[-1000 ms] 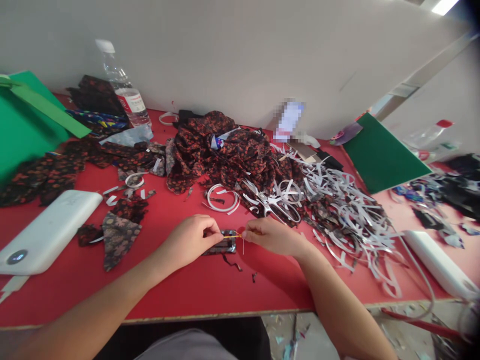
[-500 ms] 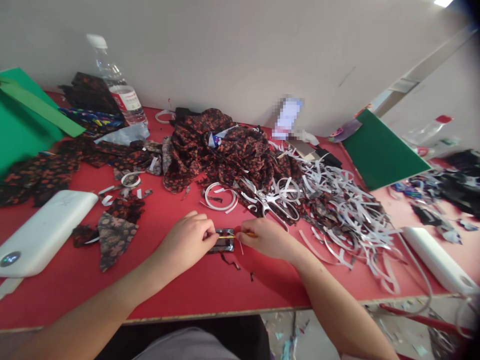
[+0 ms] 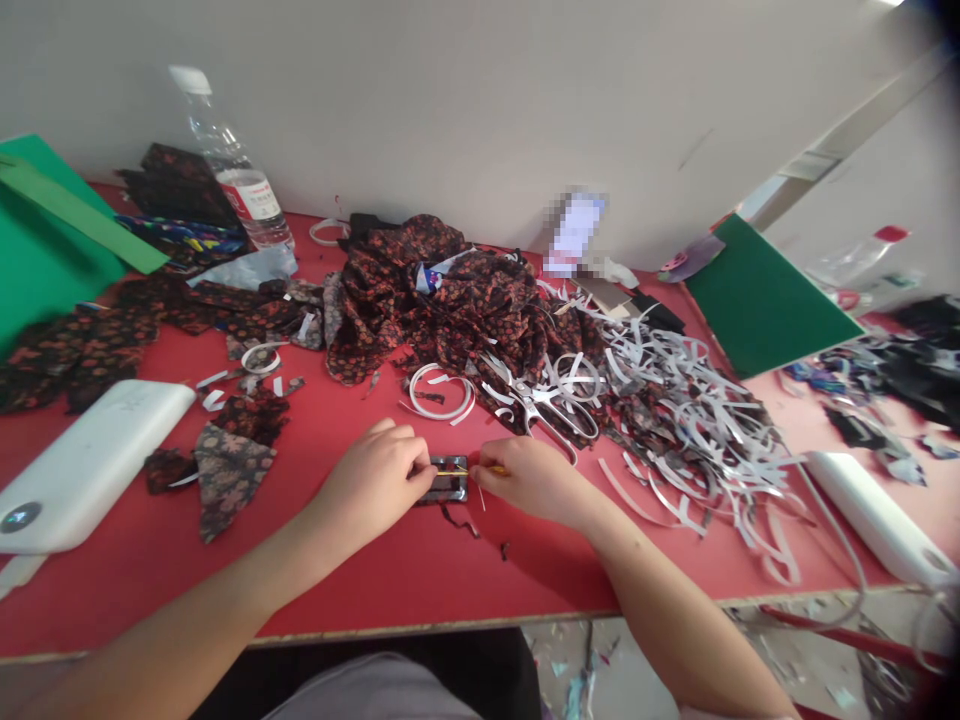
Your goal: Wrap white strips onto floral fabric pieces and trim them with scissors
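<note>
My left hand (image 3: 382,463) is closed in a pinch at the left end of a thin yellow stick-like piece (image 3: 452,473). The other end runs into the closed fingers of my right hand (image 3: 529,475), where a yellow part shows again past the fingertips. Beneath the yellow piece lies a small flat black rectangular object (image 3: 451,490), its left side partly hidden by my left hand. A thin pale strand (image 3: 482,497) hangs below my right fingertips. Dark fabric scraps (image 3: 463,523) lie just in front. A coil of white elastic (image 3: 442,393) rests beyond my hands.
Silver scissors (image 3: 551,408) lie beside a heap of white strips (image 3: 690,400). Crumpled dark floral fabric (image 3: 420,290) fills the middle back. A white power bank (image 3: 94,465) and a water bottle (image 3: 244,185) stand left. Another white power bank (image 3: 877,520) lies right, near a green board (image 3: 769,295).
Hardly anything differs. Both hands stay at the same place over the black object, and the pale strand below my right hand has shifted very slightly.
</note>
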Available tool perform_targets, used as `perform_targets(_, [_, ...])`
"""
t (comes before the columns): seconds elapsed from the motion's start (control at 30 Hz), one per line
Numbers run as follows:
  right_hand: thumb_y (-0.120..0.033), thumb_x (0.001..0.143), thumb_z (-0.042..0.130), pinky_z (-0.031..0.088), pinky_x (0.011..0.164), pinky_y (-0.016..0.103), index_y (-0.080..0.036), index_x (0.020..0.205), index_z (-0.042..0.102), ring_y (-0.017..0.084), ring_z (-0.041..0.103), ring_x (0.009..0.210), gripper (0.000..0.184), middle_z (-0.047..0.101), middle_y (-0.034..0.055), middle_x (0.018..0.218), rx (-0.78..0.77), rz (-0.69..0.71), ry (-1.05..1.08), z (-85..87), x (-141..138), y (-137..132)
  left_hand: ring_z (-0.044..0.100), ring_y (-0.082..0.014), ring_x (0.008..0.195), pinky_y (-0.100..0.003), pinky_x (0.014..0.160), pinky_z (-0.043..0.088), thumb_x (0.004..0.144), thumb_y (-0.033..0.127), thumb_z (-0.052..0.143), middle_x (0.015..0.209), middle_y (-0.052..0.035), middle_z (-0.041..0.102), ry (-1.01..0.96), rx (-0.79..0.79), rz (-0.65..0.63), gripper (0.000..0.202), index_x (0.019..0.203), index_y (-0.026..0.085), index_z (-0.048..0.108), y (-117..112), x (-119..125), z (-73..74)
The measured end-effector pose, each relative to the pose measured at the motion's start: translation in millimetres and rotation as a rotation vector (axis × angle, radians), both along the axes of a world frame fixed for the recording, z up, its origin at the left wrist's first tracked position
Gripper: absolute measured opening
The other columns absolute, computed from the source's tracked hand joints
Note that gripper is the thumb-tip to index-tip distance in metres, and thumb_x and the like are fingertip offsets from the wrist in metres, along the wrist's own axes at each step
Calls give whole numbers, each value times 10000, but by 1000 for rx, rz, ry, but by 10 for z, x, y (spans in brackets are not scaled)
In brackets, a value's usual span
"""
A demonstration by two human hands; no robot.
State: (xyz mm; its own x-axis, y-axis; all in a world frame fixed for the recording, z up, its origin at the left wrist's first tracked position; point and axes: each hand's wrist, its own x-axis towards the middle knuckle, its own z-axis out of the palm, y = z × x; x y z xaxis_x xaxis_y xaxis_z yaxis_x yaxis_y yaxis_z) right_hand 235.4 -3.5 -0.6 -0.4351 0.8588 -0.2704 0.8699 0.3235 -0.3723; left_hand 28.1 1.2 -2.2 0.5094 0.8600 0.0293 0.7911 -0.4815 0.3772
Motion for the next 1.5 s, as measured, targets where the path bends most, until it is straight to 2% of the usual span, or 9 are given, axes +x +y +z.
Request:
perform_targets(0.47, [-343,838,522,216,468,246,-211,769,661,155,589,631,204,669,27,711,31,-70,-134,-19,-74,-32,489,-216,684,-310,610,327,733,198,575,626,-20,583,45,-10,41,161,585,216,512,13,42,-31])
perform_targets(0.73, [-350,846,500,236,478,252,-211,786,671,166,603,646,229,683,46,733,46,-50,-163,-4,-75,-53,524,-225,714,-307,621,328,731,273,626,671,-11,620,43,-72,85,86,682,224,574,122,-72,62])
perform_targets(0.8, [-358,845,496,240,482,250,-205,789,674,167,601,643,242,683,53,736,46,-52,-171,-1,-76,-51,526,-218,736,-310,653,346,759,235,596,703,-16,614,28,-72,60,35,732,223,615,122,-79,109])
perform_targets(0.97, [-369,843,495,239,489,239,-206,795,675,160,594,630,248,680,47,730,55,-65,-172,-11,-86,-51,506,-223,828,-335,702,352,845,146,469,798,-43,594,42,2,-130,272,848,262,716,21,6,154])
perform_targets(1.07, [-349,837,504,207,477,249,-198,739,661,155,585,609,238,671,43,697,69,-71,-133,-23,-81,-55,507,-223,813,-342,690,359,839,140,478,782,-51,579,82,13,-139,272,832,246,729,-30,47,141])
perform_targets(1.17, [-316,846,493,197,466,249,-184,696,640,137,555,555,248,655,37,648,60,-54,-83,-21,-61,-52,531,-199,839,-318,740,389,828,117,477,820,-43,585,-14,-21,-131,265,847,226,717,-21,23,183])
perform_targets(1.37, [-397,834,529,224,457,233,-182,693,621,128,527,519,273,625,19,602,-62,-73,46,46,-4,-46,584,-142,769,-244,703,409,856,186,421,891,-7,604,-110,-28,41,215,874,226,631,85,-390,553])
perform_targets(1.43, [-445,822,539,249,469,234,-192,712,623,146,551,552,289,635,20,639,-67,-101,39,74,13,-43,590,-178,753,-273,678,390,833,286,481,842,-12,625,8,-2,173,147,832,229,617,96,-668,648])
perform_targets(1.5, [-459,815,546,297,502,242,-198,748,629,170,581,611,282,648,30,714,-28,-135,40,93,30,-34,579,-213,668,-294,607,348,795,346,521,665,-22,607,190,6,340,214,629,217,566,73,-967,647])
